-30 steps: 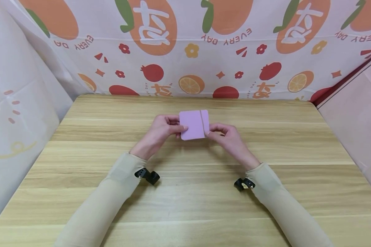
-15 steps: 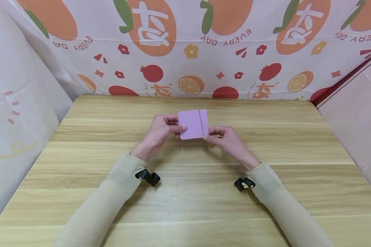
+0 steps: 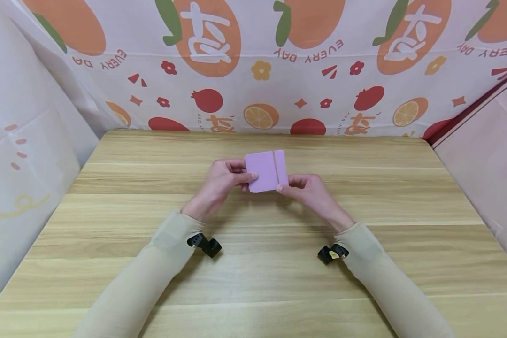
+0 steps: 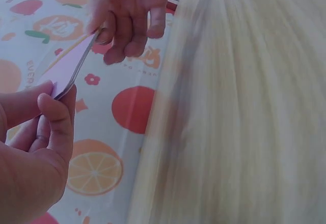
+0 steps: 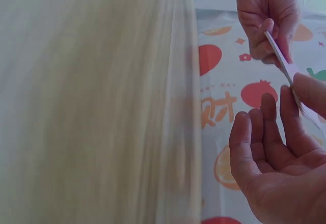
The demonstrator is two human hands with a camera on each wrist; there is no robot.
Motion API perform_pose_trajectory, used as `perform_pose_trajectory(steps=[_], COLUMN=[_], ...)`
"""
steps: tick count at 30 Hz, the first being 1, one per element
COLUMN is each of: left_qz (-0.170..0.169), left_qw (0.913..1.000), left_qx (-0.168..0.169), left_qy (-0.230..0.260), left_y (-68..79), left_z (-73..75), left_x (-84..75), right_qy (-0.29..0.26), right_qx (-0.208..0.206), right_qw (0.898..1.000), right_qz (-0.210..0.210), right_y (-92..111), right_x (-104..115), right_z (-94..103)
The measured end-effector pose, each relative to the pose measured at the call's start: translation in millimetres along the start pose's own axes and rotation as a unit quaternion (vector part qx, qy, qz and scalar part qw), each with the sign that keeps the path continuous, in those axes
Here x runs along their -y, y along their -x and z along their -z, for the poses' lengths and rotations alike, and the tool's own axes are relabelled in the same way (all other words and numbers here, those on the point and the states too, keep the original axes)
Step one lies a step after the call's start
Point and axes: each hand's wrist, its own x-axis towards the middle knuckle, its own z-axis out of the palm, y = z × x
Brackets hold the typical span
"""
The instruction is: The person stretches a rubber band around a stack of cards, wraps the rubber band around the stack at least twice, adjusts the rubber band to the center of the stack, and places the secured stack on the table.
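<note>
A small square purple notebook [image 3: 262,172] is held up over the table, with a thin tan elastic band [image 3: 275,168] running down near its right side. My left hand [image 3: 219,183] pinches the notebook's left edge, thumb on the cover and fingers behind. At the lower right corner, my right hand [image 3: 314,195] pinches it, the thumb tip right at the band's lower end. The right wrist view shows the notebook [image 5: 281,61] nearly edge-on between both hands, with the other right fingers spread loosely away from it. Its back is hidden in the head view.
The wood-grain table [image 3: 253,281] spreads under both arms. A white curtain with fruit prints [image 3: 262,70] hangs along the table's far edge, and pale cloth [image 3: 34,117] hangs at the left. Each sleeve has a black wrist camera [image 3: 206,245] at its cuff.
The right thumb has slid slightly left along the notebook's lower corner, onto the band's end. The notebook has shifted only a little, and both hands keep their grip.
</note>
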Motion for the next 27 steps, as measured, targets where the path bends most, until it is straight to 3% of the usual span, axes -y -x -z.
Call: perform_pose_trajectory(steps=[16, 27], left_qz=[0.007, 0.015], left_qw=[0.9997, 0.9994], left_qx=[0.018, 0.029], left_qy=[0.016, 0.002], left_y=[-2.9, -0.5], left_z=[0.1, -1.3], left_x=[1.2, 1.4], right_qy=[-0.029, -0.069], right_qx=[0.006, 0.019], right_qw=[0.999, 0.997], right_qz=[-0.031, -0.008], right_y=[-1.0, 1.3], right_x=[2.0, 0.9], right_z=[-3.0, 1.4])
